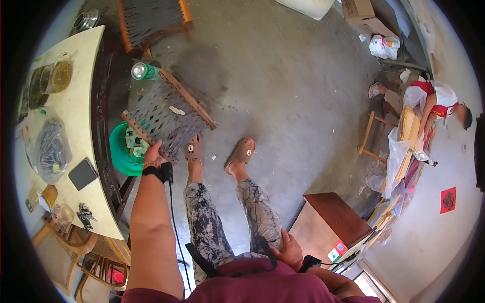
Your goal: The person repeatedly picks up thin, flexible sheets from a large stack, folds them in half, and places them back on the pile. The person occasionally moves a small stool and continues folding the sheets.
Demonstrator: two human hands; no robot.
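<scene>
My left hand grips the near wooden rail of a small folding stool with a seat of woven grey straps. A pale scrap lies on the webbing. Under and beside the stool is a green plastic basin with crumpled waste inside, partly hidden by the seat. A green and silver can stands at the stool's far corner. My right hand holds nothing and rests on my right thigh, its fingers a little apart. Both wrists wear black straps with cables.
To the left, a cream-topped table carries jugs, a plastic bag, a phone and keys. Another strap-seated stool stands farther off. A brown cabinet is at right. A person bends over a cluttered table beyond.
</scene>
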